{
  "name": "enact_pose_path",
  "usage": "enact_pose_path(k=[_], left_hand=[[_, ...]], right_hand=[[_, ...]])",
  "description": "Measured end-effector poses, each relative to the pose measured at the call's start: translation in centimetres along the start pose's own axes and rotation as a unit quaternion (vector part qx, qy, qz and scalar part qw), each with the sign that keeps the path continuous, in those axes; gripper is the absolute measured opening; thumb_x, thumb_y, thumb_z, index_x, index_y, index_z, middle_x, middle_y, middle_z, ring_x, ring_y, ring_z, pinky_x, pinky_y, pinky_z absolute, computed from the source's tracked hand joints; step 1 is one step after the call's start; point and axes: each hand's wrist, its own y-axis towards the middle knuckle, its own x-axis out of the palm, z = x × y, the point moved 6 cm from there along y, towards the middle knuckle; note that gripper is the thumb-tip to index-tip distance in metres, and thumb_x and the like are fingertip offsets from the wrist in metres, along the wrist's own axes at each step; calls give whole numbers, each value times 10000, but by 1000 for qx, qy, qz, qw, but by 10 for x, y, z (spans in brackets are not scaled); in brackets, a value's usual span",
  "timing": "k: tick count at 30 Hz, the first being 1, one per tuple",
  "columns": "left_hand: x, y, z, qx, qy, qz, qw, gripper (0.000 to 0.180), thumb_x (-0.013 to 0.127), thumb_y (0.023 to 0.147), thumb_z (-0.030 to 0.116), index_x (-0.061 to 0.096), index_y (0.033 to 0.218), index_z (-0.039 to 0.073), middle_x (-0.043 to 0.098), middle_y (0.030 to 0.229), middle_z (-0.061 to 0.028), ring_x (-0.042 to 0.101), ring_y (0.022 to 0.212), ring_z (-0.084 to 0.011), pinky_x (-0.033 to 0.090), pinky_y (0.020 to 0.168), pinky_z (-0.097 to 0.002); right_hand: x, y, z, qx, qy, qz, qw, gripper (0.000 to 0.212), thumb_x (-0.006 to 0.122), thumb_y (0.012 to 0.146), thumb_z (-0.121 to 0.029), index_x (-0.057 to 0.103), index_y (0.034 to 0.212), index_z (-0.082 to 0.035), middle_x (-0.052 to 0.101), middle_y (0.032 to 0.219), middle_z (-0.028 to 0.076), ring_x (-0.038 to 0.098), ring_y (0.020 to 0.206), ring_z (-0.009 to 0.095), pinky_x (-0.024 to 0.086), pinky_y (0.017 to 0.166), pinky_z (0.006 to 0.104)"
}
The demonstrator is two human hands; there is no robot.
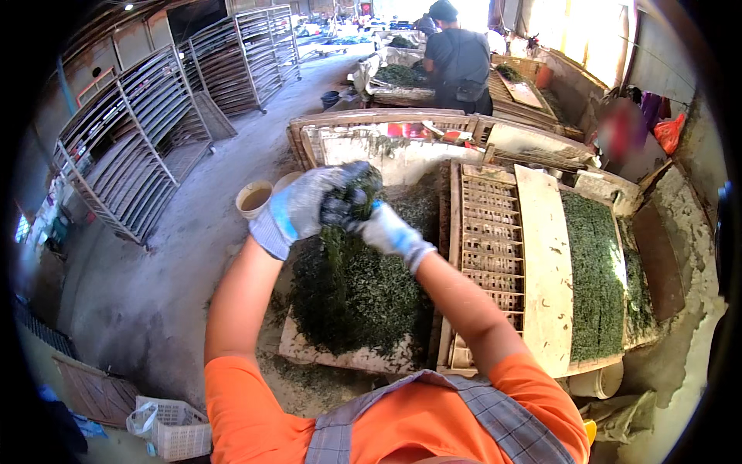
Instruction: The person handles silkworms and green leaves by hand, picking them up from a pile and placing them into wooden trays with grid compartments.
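Note:
Both my hands wear pale knit gloves with blue bands and dark, stained fingers. My left hand [301, 203] is closed around a clump of wet, dark green leafy shreds [363, 182], held up over a big heap. My right hand [389, 230] reaches the clump's lower right side with its fingers curled in; strands hang below. Under them the heap of dark green shreds [359, 298] is spread over a pale board [309, 344]. Right of the heap lies a wooden slatted frame [491, 247]; a long plank [543, 259] separates it from a strip of packed green shreds [593, 271].
Two pale buckets, one a round bucket [254, 199], stand left of the bench. Tall tray racks [131, 139] line the left side. A white plastic crate [182, 429] sits at lower left. Beyond the wooden partition [379, 116], another person [460, 66] bends over a similar bench.

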Motion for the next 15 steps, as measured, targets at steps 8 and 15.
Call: enact_pose_path(k=[8, 15], left_hand=[[-68, -40, 21, -118, -245, 168, 948, 342, 538, 986, 248, 564, 1272, 61, 608, 883, 5, 407, 548, -30, 312, 456, -183], [-38, -75, -37, -209, -297, 164, 917, 356, 546, 986, 278, 575, 1226, 16, 669, 1038, -118, 634, 773, -160, 534, 657, -294]], right_hand=[[47, -164, -252, -44, 600, -332, 727, 192, 602, 911, -232, 729, 916, -88, 709, 929, 54, 677, 835, 212, 524, 691, 371], [40, -80, -127, -254, 387, -206, 862, 174, 524, 933, -223, 671, 1022, -189, 659, 1015, -28, 628, 910, 166, 475, 802, 371]])
